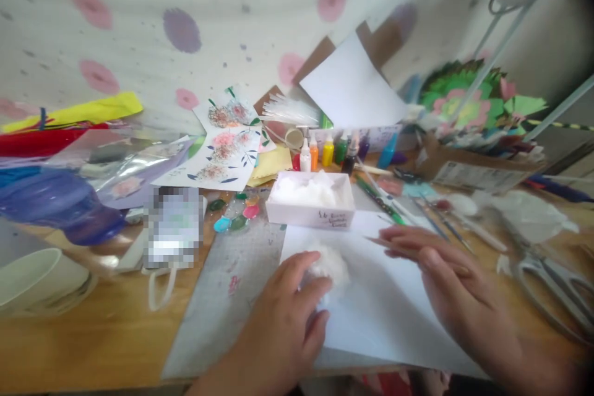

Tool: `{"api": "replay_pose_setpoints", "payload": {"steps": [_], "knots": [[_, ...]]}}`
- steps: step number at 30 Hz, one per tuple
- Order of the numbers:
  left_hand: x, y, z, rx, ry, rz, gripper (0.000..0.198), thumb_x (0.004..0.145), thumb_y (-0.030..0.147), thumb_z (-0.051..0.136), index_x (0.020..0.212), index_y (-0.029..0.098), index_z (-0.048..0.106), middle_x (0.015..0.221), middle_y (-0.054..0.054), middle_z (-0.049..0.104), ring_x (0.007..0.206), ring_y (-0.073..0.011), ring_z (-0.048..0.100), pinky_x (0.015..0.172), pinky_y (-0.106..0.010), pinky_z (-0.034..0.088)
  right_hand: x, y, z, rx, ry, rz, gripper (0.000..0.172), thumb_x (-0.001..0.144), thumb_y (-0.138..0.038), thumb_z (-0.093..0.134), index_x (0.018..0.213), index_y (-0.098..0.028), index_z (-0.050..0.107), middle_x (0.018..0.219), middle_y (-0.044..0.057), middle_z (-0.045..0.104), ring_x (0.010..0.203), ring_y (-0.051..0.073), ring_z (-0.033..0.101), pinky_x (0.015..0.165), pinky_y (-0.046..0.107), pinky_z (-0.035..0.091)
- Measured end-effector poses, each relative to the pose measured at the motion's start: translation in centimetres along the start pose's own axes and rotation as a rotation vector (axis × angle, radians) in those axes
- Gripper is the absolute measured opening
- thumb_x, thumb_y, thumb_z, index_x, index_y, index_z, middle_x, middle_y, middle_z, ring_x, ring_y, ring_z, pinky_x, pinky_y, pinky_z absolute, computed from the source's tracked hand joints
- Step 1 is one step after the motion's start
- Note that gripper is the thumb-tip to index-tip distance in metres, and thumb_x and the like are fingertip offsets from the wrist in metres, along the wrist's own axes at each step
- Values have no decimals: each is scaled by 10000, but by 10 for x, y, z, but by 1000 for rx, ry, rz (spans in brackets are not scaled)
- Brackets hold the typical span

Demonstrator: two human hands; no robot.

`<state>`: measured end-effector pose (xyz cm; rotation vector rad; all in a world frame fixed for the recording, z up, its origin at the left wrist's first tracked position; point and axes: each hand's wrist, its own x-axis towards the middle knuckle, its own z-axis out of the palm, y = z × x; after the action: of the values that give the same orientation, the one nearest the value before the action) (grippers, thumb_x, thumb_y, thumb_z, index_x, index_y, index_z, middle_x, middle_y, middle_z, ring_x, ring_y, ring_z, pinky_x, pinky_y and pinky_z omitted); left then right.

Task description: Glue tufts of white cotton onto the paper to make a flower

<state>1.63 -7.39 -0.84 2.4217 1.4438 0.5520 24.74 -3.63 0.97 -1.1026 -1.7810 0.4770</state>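
Observation:
A fluffy white cotton ball (331, 269) rests on a sheet of white paper (380, 315). My left hand (288, 315) lies against its left side, thumb and fingers spread and curved around it. To the right, my right hand (457, 291) is raised over the paper, its fingers closed on a thin pencil-like stick (394, 247) whose tip points left. Behind the ball stands a small white box (309, 213) filled with more white cotton. The right hand is slightly blurred.
Paint bottles (327, 151) stand behind the box. Scissors (547, 284) and brushes (445, 226) lie at right. On the left are a white cup (41, 281), a blue container (60, 204), paint blobs (239, 221) and painted paper (218, 161). A grey mat (218, 303) lies beneath the sheet.

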Motion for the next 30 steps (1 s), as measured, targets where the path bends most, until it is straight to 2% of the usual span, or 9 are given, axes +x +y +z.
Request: {"api": "replay_pose_setpoints", "payload": {"steps": [3,5,7,10,13,16,21,26,30], "knots": [[-3,-3,1,-52,-2,1,339,763,174,452,1084,242,534,1349,-41,311,1188,-224,359,964,-398,386,36,2,-5,-108,-2,-211,213,865,-200,399,939,-215,598,1077,53,609,1049,204,527,904,344,387],[-3,-5,2,-91,-2,-13,321,762,180,456,1062,238,552,1338,-44,333,1176,-224,376,958,-398,390,65,2,0,-227,-73,-231,214,865,-201,401,980,-205,581,982,57,630,946,196,567,833,330,419],[-3,-7,2,-131,4,-34,307,761,185,462,1043,241,569,1317,-46,360,1159,-224,396,954,-401,391,92,3,11,-440,-222,-238,244,851,-176,410,1025,-191,581,883,58,628,816,183,580,722,294,433],[-2,-11,2,-187,19,-60,296,762,186,468,1026,247,586,1288,-46,388,1139,-218,414,957,-396,385,122,6,32,-666,-520,-438,306,803,-125,449,1032,-237,618,840,54,589,767,179,546,634,263,387],[-1,-14,3,-236,31,-63,286,756,179,474,1004,250,597,1266,-43,401,1128,-209,420,956,-379,384,136,10,46,-693,-628,-456,237,732,-127,533,886,-240,673,864,51,567,694,152,523,555,236,338],[-1,-15,3,-263,42,-60,283,752,169,473,992,250,599,1248,-43,407,1114,-202,426,951,-370,384,142,11,46,-657,-599,-398,133,722,-148,545,735,-191,671,893,57,569,697,143,526,587,238,358],[-1,-14,3,-265,33,-74,270,761,178,462,985,255,591,1235,-39,394,1096,-195,431,943,-367,385,145,12,34,-566,-424,-201,158,773,-235,518,807,-169,657,913,59,607,813,157,558,698,241,399],[0,-14,3,-247,25,-86,249,778,188,444,969,260,587,1225,-32,382,1088,-186,431,944,-362,381,140,16,39,-487,-375,41,176,742,-299,538,726,-190,674,670,5,656,593,137,576,514,219,394],[0,-14,3,-243,24,-86,248,787,195,434,974,264,583,1225,-31,378,1089,-185,430,948,-367,378,139,10,42,-428,-308,124,161,713,-303,557,700,-185,665,668,2,662,588,133,569,492,212,382]]}}
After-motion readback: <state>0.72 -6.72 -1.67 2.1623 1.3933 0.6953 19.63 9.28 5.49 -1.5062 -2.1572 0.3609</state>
